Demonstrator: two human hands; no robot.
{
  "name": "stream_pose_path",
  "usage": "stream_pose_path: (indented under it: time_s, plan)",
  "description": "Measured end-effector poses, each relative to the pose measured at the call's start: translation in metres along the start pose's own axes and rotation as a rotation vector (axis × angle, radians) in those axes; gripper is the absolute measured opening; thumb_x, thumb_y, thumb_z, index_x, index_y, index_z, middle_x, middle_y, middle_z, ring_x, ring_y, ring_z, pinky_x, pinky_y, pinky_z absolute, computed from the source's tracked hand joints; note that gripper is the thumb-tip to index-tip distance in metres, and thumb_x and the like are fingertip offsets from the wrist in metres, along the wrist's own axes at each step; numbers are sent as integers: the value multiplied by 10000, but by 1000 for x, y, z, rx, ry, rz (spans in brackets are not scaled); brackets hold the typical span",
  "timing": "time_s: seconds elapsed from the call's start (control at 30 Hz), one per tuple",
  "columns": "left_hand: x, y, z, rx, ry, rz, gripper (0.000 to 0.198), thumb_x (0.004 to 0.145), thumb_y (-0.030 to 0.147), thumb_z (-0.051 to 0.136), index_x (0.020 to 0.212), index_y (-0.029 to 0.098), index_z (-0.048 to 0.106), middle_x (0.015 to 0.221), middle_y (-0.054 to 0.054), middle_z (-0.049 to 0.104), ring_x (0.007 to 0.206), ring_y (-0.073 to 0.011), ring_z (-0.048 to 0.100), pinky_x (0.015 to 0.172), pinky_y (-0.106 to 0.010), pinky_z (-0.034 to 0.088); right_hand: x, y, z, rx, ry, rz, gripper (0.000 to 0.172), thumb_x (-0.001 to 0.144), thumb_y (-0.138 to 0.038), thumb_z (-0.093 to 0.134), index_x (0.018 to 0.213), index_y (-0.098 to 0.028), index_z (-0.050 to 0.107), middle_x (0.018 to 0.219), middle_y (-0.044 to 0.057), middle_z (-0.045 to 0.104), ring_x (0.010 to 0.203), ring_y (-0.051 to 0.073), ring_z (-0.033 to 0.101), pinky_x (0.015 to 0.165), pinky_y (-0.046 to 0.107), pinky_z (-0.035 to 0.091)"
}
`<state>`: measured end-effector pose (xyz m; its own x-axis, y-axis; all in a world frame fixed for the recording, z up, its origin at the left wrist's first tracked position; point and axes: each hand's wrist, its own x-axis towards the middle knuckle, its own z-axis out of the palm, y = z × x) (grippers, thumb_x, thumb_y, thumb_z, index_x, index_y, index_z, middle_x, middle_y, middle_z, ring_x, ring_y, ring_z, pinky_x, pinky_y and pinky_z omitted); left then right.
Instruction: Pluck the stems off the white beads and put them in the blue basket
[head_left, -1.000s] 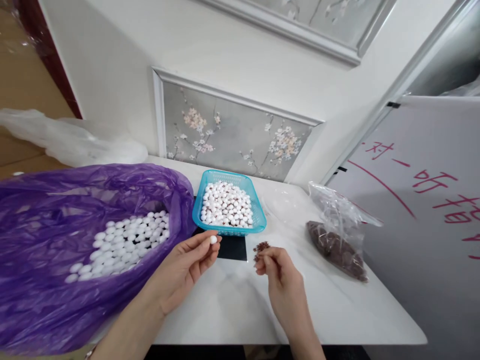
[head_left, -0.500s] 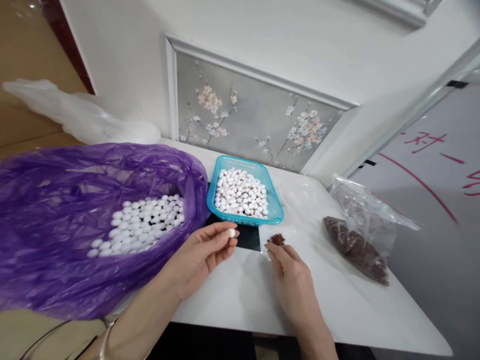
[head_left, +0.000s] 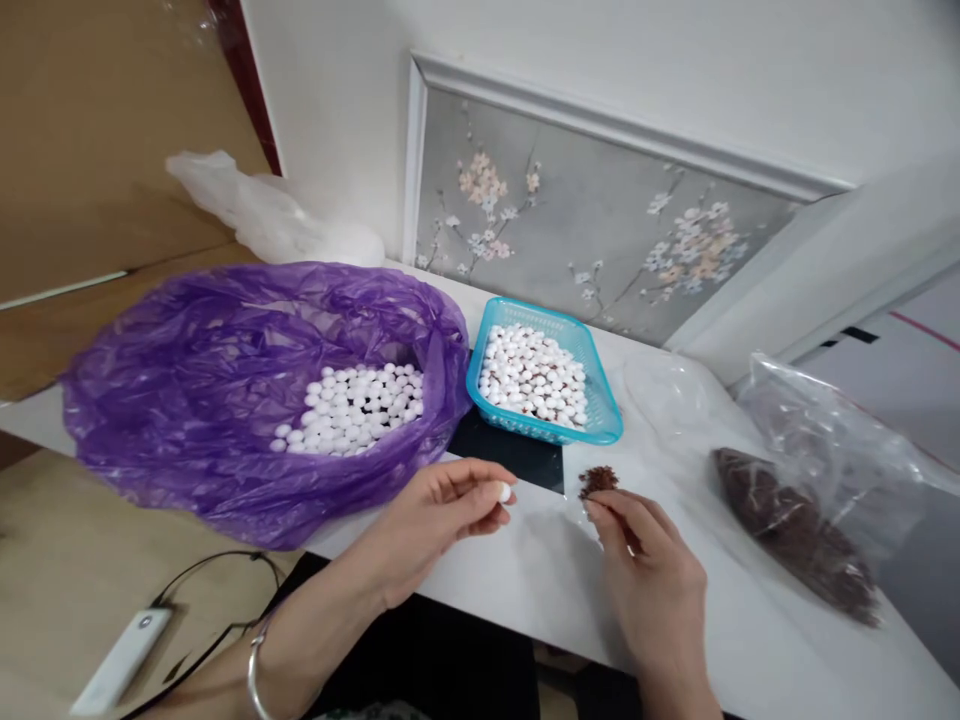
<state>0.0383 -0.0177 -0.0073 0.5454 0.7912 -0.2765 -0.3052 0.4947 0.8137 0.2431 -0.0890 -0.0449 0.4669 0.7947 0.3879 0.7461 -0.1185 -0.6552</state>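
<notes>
My left hand [head_left: 435, 520] pinches one small white bead [head_left: 505, 492] between thumb and fingertips, just above the white table [head_left: 540, 590]. My right hand [head_left: 652, 580] rests on the table with its fingers curled, the fingertips touching a small pile of brown bits [head_left: 598, 481]; whether they hold any I cannot make out. Just behind both hands stands a turquoise basket [head_left: 600, 425] filled with white beads, some showing brown spots. A purple plastic bag [head_left: 187, 400] to the left lies open with several white beads [head_left: 352, 405] inside.
A clear plastic bag [head_left: 825, 460] with brown material lies at the right. A black square [head_left: 517, 455] lies under the basket's front edge. Crumpled clear plastic [head_left: 255, 215] sits at the back left by the wall. A white device [head_left: 120, 660] with a cable lies lower left.
The view has swung left and down, so everything sits further right in the picture. My left hand still holds the white bead; my right fingers have lowered onto the brown pile.
</notes>
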Motion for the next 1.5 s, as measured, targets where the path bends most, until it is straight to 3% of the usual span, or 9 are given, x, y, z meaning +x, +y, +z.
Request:
stream_pose_path:
  time_s: [0.23,0.37,0.57,0.67,0.8,0.93,1.07,1.3,1.5]
  plan:
    - [4,-11,-13,-180,96,-12,143,710,176,764,851,180,743,851,-15,694,741,-85,620,746,-170,504,-4,-19,10,431,-166,234,144,768,-341,653,791,-206,697,689,13,660,633,164,600,619,276,490]
    - [6,-17,-15,-171,121,-4,153,726,180,752,879,177,750,919,-37,703,789,-104,629,788,-181,520,-7,-20,18,622,-283,348,229,799,-361,624,945,-215,723,790,34,710,682,166,650,681,293,521]
    - [4,-17,-17,-152,134,-32,156,706,179,769,860,179,751,898,-19,684,737,-84,608,740,-153,531,-3,-12,24,441,-175,358,283,808,-327,583,1047,-195,659,837,45,697,692,183,650,658,303,524]
    - [5,-17,-17,-132,142,-30,154,702,191,772,854,181,752,895,-16,678,747,-88,602,749,-153,528,1,-7,20,328,-135,351,194,810,-332,587,926,-198,666,811,43,696,718,197,645,671,306,519]
    - [7,-15,-15,-112,145,-37,160,682,205,786,838,188,754,877,-15,680,751,-100,605,749,-170,527,2,-8,11,540,-184,352,193,801,-338,634,907,-181,674,766,36,680,699,185,642,663,304,536]
    - [8,-15,-9,-81,102,-37,184,734,253,743,916,226,745,839,-10,682,806,-135,622,804,-221,515,-3,-23,4,876,-244,375,182,800,-267,674,970,-211,648,851,19,667,781,165,658,695,284,546]
    - [8,-12,3,94,21,16,169,782,313,687,913,224,744,810,-17,667,797,-145,590,794,-238,489,-9,-46,-1,1034,-303,362,215,808,-221,677,1014,-241,620,799,-13,656,710,129,652,654,254,541]
    - [8,0,20,301,-257,160,144,846,269,599,893,222,726,796,-18,599,709,-144,548,684,-254,450,-7,-59,-5,1141,-346,343,195,806,-215,681,989,-235,616,732,-25,669,628,112,635,600,241,531]
    - [9,-2,24,328,-247,210,113,850,244,593,787,221,683,773,5,525,691,-139,549,682,-261,436,-9,-60,-8,1087,-315,342,130,820,-239,667,943,-222,629,732,-12,683,622,118,647,603,242,536]
